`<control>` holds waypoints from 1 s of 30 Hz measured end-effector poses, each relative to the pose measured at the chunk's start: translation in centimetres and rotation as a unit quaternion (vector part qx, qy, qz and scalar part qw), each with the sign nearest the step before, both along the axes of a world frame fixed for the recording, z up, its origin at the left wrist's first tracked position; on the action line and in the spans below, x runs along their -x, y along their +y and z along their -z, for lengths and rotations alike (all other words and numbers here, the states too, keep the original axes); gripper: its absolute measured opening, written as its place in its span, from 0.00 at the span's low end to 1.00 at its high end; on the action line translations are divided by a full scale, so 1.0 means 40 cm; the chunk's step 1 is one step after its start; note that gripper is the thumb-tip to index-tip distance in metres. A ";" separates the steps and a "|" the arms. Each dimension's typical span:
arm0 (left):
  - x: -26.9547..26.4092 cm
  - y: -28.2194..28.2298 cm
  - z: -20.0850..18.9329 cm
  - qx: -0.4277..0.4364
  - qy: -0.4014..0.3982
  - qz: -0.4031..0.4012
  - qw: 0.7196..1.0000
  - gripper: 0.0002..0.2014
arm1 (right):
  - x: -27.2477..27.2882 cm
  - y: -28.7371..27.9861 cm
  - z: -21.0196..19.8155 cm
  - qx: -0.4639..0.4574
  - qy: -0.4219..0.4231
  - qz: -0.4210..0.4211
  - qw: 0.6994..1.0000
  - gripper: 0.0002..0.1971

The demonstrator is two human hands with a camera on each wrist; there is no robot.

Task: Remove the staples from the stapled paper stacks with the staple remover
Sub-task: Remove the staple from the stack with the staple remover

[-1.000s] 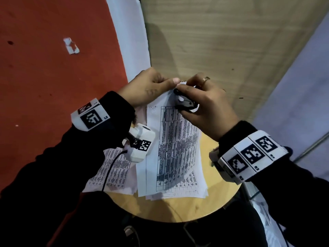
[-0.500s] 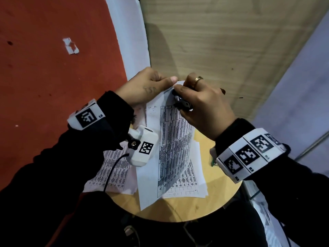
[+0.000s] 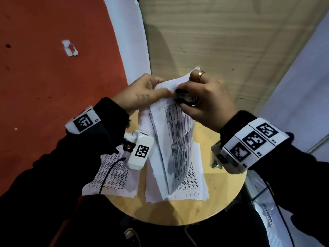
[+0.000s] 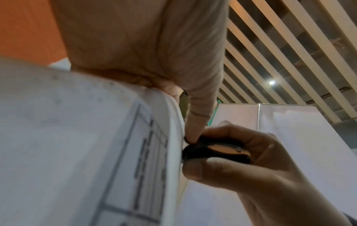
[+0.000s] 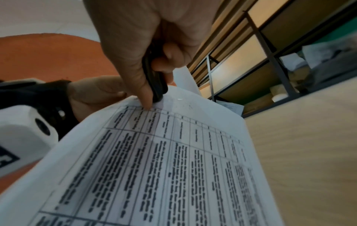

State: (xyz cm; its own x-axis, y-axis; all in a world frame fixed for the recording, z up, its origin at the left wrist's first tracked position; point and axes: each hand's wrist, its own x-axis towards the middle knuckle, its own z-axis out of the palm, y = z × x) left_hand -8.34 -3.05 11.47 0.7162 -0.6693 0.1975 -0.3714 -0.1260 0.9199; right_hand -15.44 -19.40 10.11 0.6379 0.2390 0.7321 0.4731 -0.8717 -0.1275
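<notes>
A stapled stack of printed sheets (image 3: 175,143) is lifted by its top corner off the round wooden table (image 3: 210,207), its lower end hanging over more sheets. My left hand (image 3: 142,93) pinches that top corner (image 4: 173,107) from the left. My right hand (image 3: 204,98) grips a black staple remover (image 3: 185,98), squeezed between thumb and fingers, its tip against the corner of the stack (image 5: 173,99). The remover (image 4: 214,151) shows a metal plate on its side, and the same remover (image 5: 154,79) points down at the paper. The staple itself is hidden.
Another printed stack (image 3: 114,175) lies on the table under my left wrist, and loose sheets (image 3: 188,191) lie beneath the lifted stack. A small green object (image 3: 216,163) sits by my right wrist. A paper scrap (image 3: 69,48) lies on the red floor.
Both hands have risen and pulled the stack's top corner up and away from the table. The sheets now hang bent and folded lengthwise instead of lying flat.
</notes>
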 end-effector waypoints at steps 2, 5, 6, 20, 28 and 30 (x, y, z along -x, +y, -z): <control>0.000 0.001 0.004 0.017 0.004 0.010 1.000 0.08 | -0.004 -0.004 0.009 -0.042 0.007 -0.011 0.999 0.12; -0.004 0.005 0.008 0.026 0.009 0.025 0.999 0.10 | -0.006 -0.012 0.016 -0.112 0.015 -0.033 0.993 0.11; -0.003 0.004 0.009 0.036 0.010 0.029 0.999 0.09 | -0.006 -0.013 0.017 -0.124 0.012 -0.036 0.992 0.12; -0.012 -0.015 0.017 0.108 -0.083 -0.015 0.991 0.12 | 0.002 -0.020 0.012 -0.237 0.016 -0.089 0.967 0.18; -0.036 -0.013 0.040 0.043 -0.281 -0.165 0.944 0.10 | -0.020 -0.027 0.004 -0.306 -0.016 0.007 0.952 0.16; -0.058 0.011 0.052 0.017 -0.299 -0.214 0.930 0.16 | -0.028 -0.055 -0.007 -0.290 -0.017 0.045 0.956 0.16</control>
